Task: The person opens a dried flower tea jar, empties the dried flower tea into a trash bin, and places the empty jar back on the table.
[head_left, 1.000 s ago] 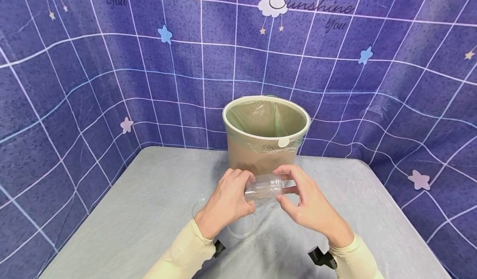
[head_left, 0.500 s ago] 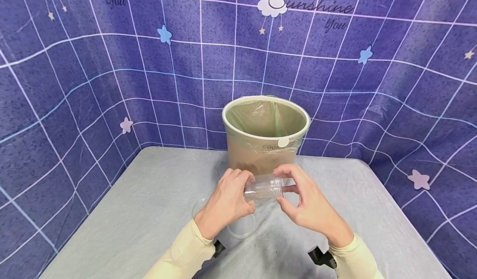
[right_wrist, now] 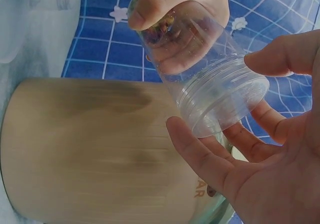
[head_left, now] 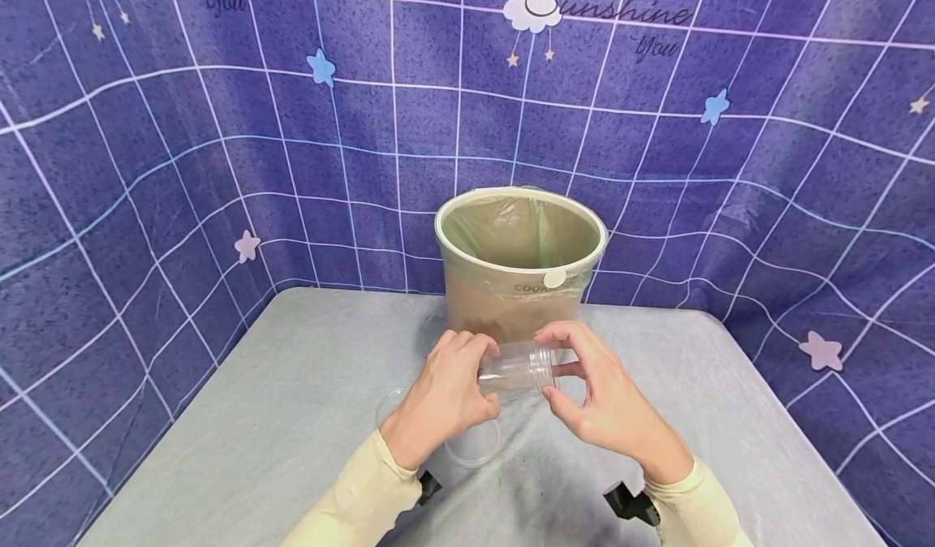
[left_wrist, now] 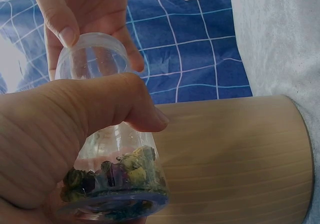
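Observation:
A clear plastic jar (head_left: 514, 367) is held on its side between my two hands, in front of the bin. Dried flower buds (left_wrist: 132, 171) sit at its base end in the left wrist view. My left hand (head_left: 451, 381) grips the jar's body near the base, thumb curled across it. At the threaded mouth, my right hand (head_left: 595, 389) pinches the rim between thumb and fingers. In the right wrist view the right thumb (right_wrist: 280, 56) and a finger touch opposite sides of the neck. No lid shows on the mouth.
A beige bin (head_left: 511, 307) with a pale rim and a green liner bag stands behind the hands. Clear round-edged containers (head_left: 473, 459) lie on the grey-covered table (head_left: 314, 417), partly hidden by the left arm. A blue patterned curtain (head_left: 365, 165) encloses the table.

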Available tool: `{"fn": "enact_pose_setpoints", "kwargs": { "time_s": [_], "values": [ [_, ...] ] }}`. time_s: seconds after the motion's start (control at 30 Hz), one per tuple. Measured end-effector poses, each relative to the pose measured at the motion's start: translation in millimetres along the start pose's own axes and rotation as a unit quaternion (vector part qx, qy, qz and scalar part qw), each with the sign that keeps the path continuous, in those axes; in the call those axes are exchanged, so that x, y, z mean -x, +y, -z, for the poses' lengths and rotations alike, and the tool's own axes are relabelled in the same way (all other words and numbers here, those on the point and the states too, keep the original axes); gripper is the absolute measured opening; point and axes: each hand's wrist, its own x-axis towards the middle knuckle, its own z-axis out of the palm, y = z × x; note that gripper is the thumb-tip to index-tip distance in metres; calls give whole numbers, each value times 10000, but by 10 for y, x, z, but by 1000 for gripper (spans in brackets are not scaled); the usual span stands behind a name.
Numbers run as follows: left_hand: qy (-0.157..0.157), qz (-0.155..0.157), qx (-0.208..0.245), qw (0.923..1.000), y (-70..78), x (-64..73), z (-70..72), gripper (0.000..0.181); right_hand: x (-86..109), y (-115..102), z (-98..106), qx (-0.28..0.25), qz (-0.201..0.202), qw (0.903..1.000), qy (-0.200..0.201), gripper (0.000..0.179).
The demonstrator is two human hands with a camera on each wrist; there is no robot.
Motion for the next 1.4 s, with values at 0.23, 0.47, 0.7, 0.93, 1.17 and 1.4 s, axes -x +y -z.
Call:
{"fn": "enact_pose_setpoints", "kwargs": {
  "time_s": [0.23,0.47,0.7,0.93,1.17,1.4],
  "values": [
    [-60,26,-30,10000,9,-2,11,47,-4,8,9,73,-37,10000,-28,61],
    [-48,20,-66,10000,11,0,8,47,-3,21,-1,102,37,9999,39,56],
    [13,-23,-30,10000,3,4,3,48,-4,31,-19,103,-114,9994,314,46],
    [29,-30,-43,10000,2,4,2,48,-8,27,-17,117,-408,9980,459,38],
    [23,-20,-85,10000,3,-2,-4,47,-13,25,-25,193,-700,9956,594,29],
    [36,-24,-37,10000,2,-2,-10,47,-13,23,-26,253,-1011,9932,522,26]
  ]
}}
